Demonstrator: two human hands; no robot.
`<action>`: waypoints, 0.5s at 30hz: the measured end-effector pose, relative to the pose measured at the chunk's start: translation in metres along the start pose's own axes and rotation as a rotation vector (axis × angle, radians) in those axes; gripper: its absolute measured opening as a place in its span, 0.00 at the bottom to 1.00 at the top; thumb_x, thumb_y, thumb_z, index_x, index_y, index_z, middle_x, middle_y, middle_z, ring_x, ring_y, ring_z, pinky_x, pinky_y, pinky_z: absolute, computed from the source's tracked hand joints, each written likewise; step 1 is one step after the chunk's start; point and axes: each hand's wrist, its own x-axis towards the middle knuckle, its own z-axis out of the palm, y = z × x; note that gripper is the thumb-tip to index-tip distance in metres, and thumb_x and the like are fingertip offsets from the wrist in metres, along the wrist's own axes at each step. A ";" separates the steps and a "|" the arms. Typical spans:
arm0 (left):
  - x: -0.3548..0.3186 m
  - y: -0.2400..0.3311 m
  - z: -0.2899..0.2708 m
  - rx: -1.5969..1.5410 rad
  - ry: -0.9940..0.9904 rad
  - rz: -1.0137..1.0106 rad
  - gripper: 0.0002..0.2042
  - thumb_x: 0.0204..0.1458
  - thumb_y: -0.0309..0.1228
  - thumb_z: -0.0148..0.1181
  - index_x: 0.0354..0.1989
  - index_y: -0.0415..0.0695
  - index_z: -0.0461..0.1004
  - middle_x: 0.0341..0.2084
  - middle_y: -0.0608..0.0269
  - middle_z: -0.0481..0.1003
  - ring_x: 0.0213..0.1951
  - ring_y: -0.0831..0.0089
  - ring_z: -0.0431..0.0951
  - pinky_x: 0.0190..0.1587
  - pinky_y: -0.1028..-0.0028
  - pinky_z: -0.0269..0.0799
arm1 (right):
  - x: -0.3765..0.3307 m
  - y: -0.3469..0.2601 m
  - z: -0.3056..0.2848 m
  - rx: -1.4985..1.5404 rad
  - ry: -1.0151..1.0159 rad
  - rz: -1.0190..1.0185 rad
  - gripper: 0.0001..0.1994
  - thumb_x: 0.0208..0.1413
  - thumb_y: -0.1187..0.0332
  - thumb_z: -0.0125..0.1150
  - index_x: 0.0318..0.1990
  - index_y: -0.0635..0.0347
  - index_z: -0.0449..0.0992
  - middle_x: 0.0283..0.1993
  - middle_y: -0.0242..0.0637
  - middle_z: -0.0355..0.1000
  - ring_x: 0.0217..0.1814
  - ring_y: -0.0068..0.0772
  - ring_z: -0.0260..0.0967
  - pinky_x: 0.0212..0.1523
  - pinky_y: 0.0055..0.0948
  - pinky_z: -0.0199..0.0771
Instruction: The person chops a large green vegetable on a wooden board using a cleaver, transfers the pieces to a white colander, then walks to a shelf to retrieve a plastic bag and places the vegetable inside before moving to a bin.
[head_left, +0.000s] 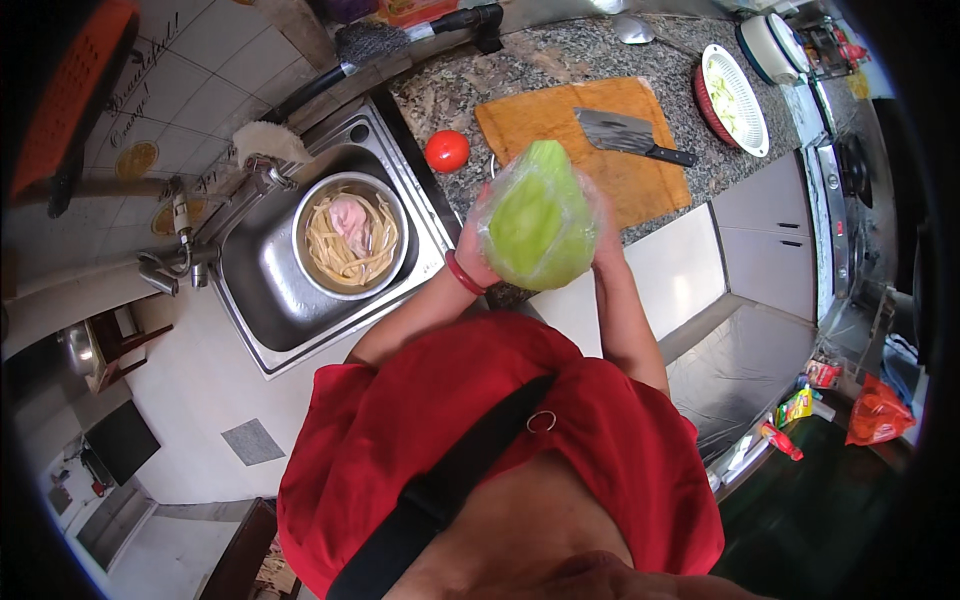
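Between my two hands is a large pale green vegetable (540, 225) wrapped in clear plastic film; its exact kind is hard to tell. My left hand (474, 248), with a red bangle at the wrist, is closed around its left side. On the opposite side, my right hand (606, 225) grips it, fingers mostly hidden behind it. The vegetable is held in front of the near edge of a wooden cutting board (545, 105). A cleaver (622, 132) with a black handle lies flat on that board. Left of the board, a red tomato (447, 151) rests on the counter.
A steel sink (255, 295) at the left holds a metal bowl (299, 238) with pale strips and a pink piece in water. A white-and-red colander (758, 138) with pale green pieces stands at the right. Behind the board lies a ladle (633, 30) on the speckled counter (545, 50).
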 end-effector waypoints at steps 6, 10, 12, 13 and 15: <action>-0.019 0.005 0.018 0.163 -0.110 -0.100 0.34 0.52 0.58 0.39 0.62 0.48 0.52 0.59 0.57 0.57 0.60 0.57 0.58 0.60 0.54 0.52 | -0.009 -0.022 -0.027 -0.213 0.402 -0.356 0.11 0.48 0.75 0.60 0.41 0.64 0.72 0.31 0.26 0.68 0.31 0.17 0.63 0.34 0.17 0.66; -0.018 0.009 0.007 0.148 0.019 -0.092 0.34 0.51 0.57 0.41 0.61 0.47 0.53 0.59 0.55 0.58 0.59 0.58 0.59 0.61 0.54 0.50 | -0.032 -0.045 -0.008 -0.509 0.157 -0.310 0.08 0.48 0.71 0.62 0.35 0.64 0.72 0.24 0.24 0.64 0.25 0.16 0.59 0.27 0.18 0.64; -0.020 0.011 0.001 0.116 0.006 -0.096 0.32 0.52 0.55 0.42 0.61 0.47 0.54 0.58 0.55 0.59 0.58 0.58 0.60 0.60 0.55 0.51 | -0.033 -0.049 0.000 -0.750 0.073 -0.221 0.08 0.47 0.71 0.62 0.34 0.64 0.72 0.24 0.24 0.63 0.24 0.15 0.59 0.26 0.16 0.62; -0.021 0.010 -0.002 0.100 0.000 -0.096 0.31 0.53 0.54 0.43 0.60 0.46 0.54 0.58 0.56 0.59 0.58 0.59 0.60 0.60 0.55 0.52 | -0.029 -0.039 -0.005 -0.650 0.062 -0.193 0.08 0.47 0.73 0.62 0.35 0.64 0.72 0.23 0.25 0.64 0.24 0.15 0.59 0.26 0.15 0.62; -0.022 0.009 -0.008 0.172 0.023 -0.029 0.29 0.54 0.50 0.44 0.59 0.46 0.56 0.56 0.56 0.61 0.57 0.59 0.61 0.60 0.57 0.53 | -0.031 -0.042 -0.007 -0.449 0.029 -0.022 0.07 0.47 0.75 0.61 0.35 0.64 0.72 0.26 0.24 0.65 0.25 0.15 0.60 0.26 0.16 0.63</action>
